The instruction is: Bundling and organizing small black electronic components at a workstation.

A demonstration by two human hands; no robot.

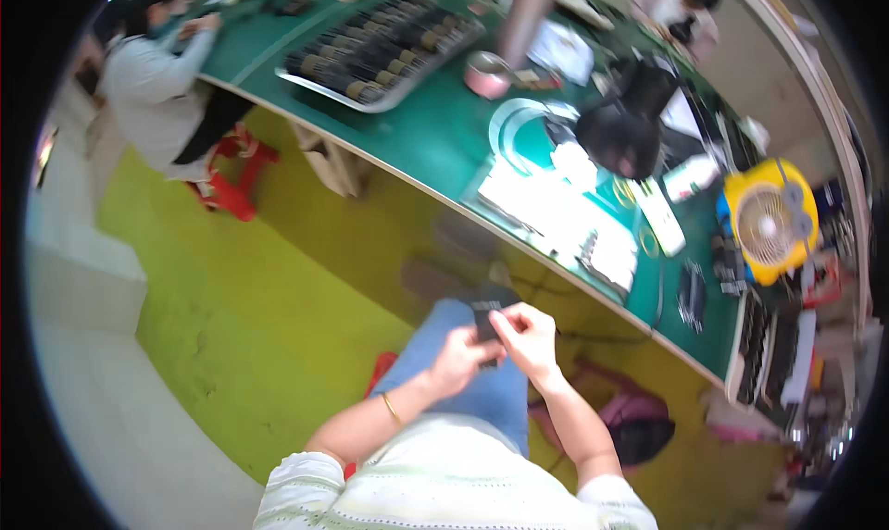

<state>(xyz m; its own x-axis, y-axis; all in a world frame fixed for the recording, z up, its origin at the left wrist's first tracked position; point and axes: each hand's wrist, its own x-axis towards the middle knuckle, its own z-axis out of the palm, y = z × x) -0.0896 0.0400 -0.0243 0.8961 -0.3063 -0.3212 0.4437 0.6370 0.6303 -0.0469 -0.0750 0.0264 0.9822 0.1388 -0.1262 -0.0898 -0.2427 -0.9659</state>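
Observation:
Over my lap, both hands come together on a small flat black piece (485, 319) with pale marks near its top edge; its exact kind is too small to make out. My left hand (460, 359) grips its lower part, the thumb lying against it. My right hand (526, 337) pinches its right side between thumb and curled fingers. The lower portion of the piece is partly hidden by the fingers. A thin gold bracelet (392, 408) circles my left wrist.
Beyond my knees stands a green-topped table (407, 150). It bears a metal tray (378, 106) of dark bundled parts, a tape roll (488, 74), a black lamp (619, 139) over a brightly lit white surface, and a yellow fan (770, 220). Two people sit farther off, one near a red stool (231, 183).

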